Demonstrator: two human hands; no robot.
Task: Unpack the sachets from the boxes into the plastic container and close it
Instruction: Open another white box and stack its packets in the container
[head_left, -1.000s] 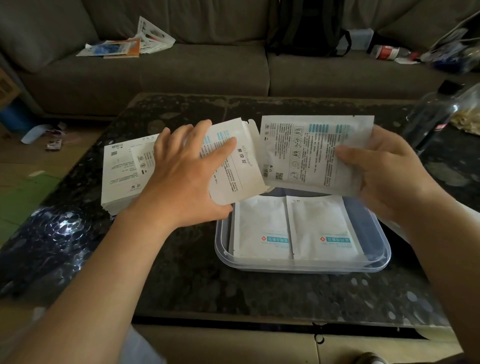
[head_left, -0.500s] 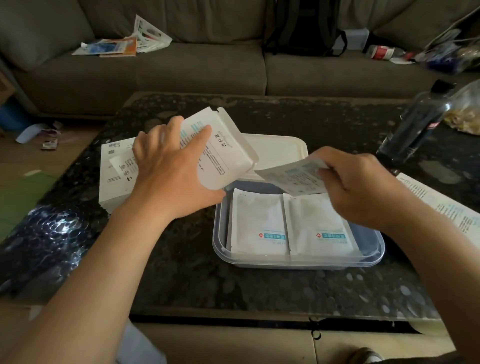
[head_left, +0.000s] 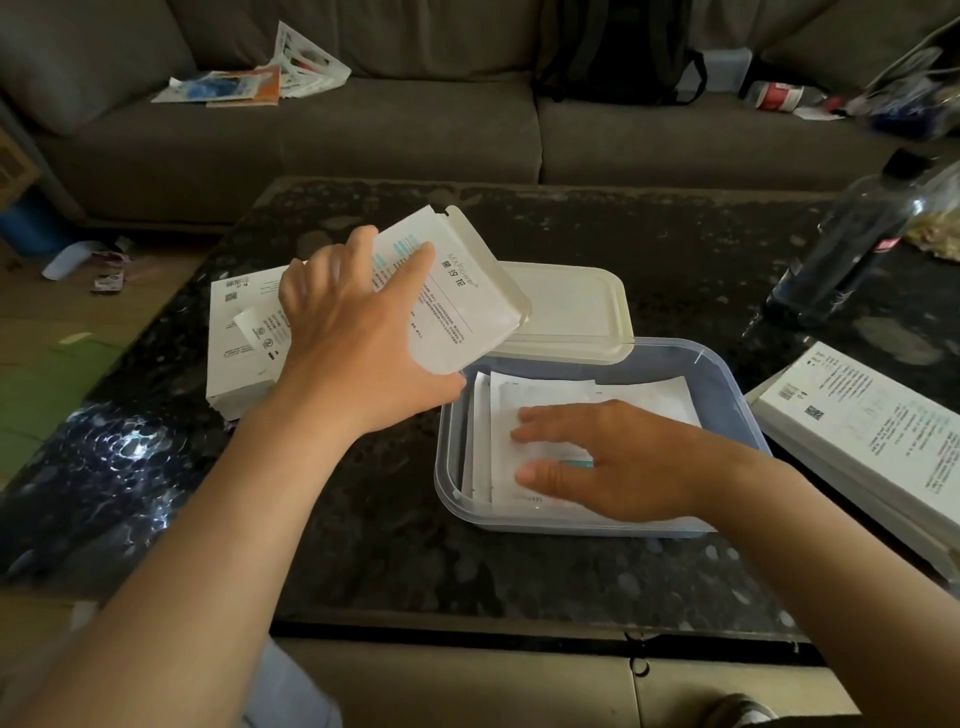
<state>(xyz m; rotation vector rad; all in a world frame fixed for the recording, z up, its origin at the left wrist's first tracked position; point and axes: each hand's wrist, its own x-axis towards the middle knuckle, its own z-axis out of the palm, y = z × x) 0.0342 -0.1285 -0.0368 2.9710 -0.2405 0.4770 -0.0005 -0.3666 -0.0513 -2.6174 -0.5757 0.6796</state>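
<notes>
My left hand (head_left: 353, 332) grips an opened white box (head_left: 457, 296) with its flap up, held tilted above the table left of the container. The clear plastic container (head_left: 727, 384) sits at the table's middle with white sachets (head_left: 644, 397) lying flat inside. My right hand (head_left: 608, 457) lies flat on the top sachet, fingers straight and pointing left. The container's white lid (head_left: 571, 312) lies on the table just behind it. Another white box (head_left: 234, 332) lies under my left hand's far side.
A flat white box (head_left: 857, 431) lies at the table's right edge. A dark plastic bottle (head_left: 852, 244) stands at the back right. The dark stone table (head_left: 363, 519) fronts a grey sofa (head_left: 415, 124) strewn with papers and a black backpack (head_left: 618, 47).
My right hand carried the sachet down from in front of me into the container and now presses it flat. My left hand kept holding the opened box, shifting slightly.
</notes>
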